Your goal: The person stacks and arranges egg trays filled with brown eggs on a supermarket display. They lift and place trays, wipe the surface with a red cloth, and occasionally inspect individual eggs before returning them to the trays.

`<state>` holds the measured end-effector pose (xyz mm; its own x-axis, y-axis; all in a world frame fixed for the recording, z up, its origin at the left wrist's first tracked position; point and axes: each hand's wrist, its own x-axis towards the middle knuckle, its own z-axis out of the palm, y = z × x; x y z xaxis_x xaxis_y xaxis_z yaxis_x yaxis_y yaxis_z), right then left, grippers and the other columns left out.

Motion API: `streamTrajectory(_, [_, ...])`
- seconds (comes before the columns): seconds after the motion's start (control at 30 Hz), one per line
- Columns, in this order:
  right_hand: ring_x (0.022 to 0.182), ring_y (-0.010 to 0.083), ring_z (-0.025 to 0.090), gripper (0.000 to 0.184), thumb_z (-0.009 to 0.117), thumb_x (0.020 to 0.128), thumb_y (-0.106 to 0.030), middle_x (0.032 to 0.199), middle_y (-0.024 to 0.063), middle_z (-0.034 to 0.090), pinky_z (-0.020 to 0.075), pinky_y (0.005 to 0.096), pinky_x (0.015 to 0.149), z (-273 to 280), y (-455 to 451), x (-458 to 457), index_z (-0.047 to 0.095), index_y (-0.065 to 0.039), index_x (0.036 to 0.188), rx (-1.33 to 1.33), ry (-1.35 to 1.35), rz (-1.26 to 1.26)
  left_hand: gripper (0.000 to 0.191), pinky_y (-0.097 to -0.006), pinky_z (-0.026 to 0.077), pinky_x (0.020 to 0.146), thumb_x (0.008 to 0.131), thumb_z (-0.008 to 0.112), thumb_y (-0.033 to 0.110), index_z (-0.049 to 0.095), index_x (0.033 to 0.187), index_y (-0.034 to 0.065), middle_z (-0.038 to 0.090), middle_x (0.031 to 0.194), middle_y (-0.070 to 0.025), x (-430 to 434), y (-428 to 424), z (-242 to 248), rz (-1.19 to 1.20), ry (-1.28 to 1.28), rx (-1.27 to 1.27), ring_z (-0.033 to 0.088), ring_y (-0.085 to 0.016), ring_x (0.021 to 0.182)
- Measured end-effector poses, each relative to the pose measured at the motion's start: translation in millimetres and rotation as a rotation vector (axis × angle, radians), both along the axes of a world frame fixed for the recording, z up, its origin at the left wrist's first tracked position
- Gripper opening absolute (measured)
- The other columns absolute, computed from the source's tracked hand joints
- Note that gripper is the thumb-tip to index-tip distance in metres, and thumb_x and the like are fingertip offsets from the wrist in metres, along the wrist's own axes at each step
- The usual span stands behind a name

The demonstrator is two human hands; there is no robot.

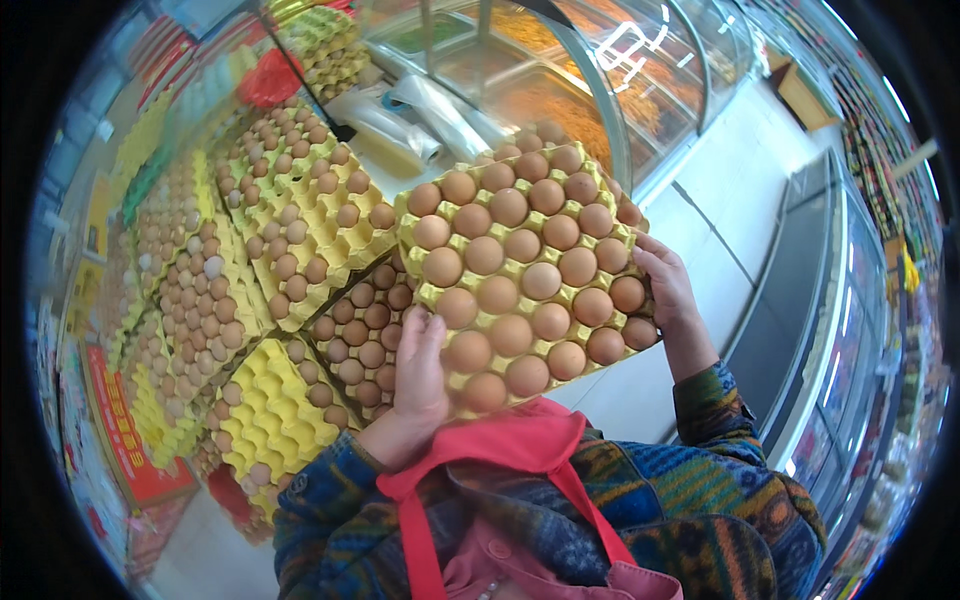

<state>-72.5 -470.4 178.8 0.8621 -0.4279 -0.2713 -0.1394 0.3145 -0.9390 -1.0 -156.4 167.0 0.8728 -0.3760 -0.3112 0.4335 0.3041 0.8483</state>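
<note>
Between my two hands is a yellow moulded-pulp egg tray (525, 225) filled with brown eggs (541, 280), held before my chest. My left hand (420, 367) grips its near left edge, thumb on top. My right hand (666, 281) holds the right edge; its fingers are partly hidden. More brown eggs (628, 214) show just past the tray's far right edge, and whether they sit in a second tray beneath cannot be made out. Below and left of the held tray lies another tray of darker brown eggs (371, 352).
Stacked trays of eggs (300, 225), some partly filled, spread to the left. A yellow tray (274, 405) with bare cups sits nearer me. Rolls of clear plastic bags (431, 120) lie beyond. A curved glass food case (600, 90) stands ahead; a chiller (810, 322) runs along the right.
</note>
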Motion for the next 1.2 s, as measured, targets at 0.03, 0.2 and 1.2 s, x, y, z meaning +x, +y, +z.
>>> streamTrajectory(0.03, [0.107, 0.0178, 0.062, 0.04, 0.051, 0.094, -0.011, 0.121, 0.0123, 0.063, 0.0502, 0.0307, 0.094, 4, -8, 11, 0.054, 0.005, 0.13, -0.082, -0.029, 0.062, 0.035, -0.0305, 0.041, 0.097, 0.102, 0.047, 0.021, 0.046, 0.131, 0.002, 0.053, 0.123, -0.0052, 3, -4, -2, -0.02, -0.097, 0.091, 0.049, -0.013, 0.111])
streamTrajectory(0.2, [0.109, 0.0217, 0.063, 0.04, 0.047, 0.095, -0.009, 0.123, 0.0146, 0.062, 0.0515, 0.0327, 0.094, 22, -49, 54, 0.051, 0.007, 0.132, -0.012, 0.019, 0.137, 0.042, -0.0326, 0.04, 0.098, 0.101, 0.049, 0.026, 0.044, 0.132, -0.0022, 0.054, 0.124, -0.0095, 10, -52, -17, 0.035, -0.1, 0.194, 0.048, -0.017, 0.114])
streamTrajectory(1.2, [0.104, 0.0162, 0.061, 0.037, 0.052, 0.097, -0.016, 0.119, 0.0103, 0.063, 0.0495, 0.0287, 0.089, -45, -120, 114, 0.058, 0.005, 0.127, -0.423, 0.162, 0.276, 0.063, -0.0342, 0.04, 0.102, 0.095, 0.057, 0.028, 0.034, 0.141, -0.0077, 0.052, 0.133, -0.0223, 4, -99, -55, 0.178, -0.07, 0.169, 0.05, -0.026, 0.124])
